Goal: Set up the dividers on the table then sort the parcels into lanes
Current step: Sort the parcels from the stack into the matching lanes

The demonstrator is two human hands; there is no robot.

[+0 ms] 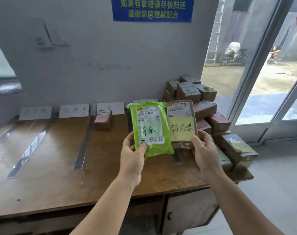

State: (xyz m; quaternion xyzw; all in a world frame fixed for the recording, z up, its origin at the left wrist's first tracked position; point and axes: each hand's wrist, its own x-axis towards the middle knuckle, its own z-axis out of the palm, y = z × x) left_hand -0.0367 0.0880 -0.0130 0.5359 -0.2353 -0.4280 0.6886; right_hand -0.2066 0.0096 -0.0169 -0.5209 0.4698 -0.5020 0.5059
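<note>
Head view shows both hands raised over the desk (63,167), each with a parcel held up face-on. On the left hand (132,160) the grip is closed at the lower edge of a green mailer (151,128), thumb pressed on its front beside the white label, fingers hidden behind. On the right hand (206,153) the grip is closed at the lower right corner of a brown box (182,122), thumb on the front at the edge of a yellow note with handwritten characters, fingers behind. The two parcels sit side by side, their inner edges touching or nearly so; which one, I cannot tell.

Below and behind them lie the dividers, flat metal strips running front to back on the wooden top: one (83,143) left of the hands, another (27,151) further left, and a short end of one (177,159) showing under the brown box. White paper signs (74,110) stand against the wall at the head of the lanes. A single small box (103,119) rests in the lane under the third sign. At the right end of the desk a heap of taped parcels (210,112) is stacked against the wall and out to the edge. Above hangs a blue notice (152,9), and a glass door (269,70) stands to the right.
</note>
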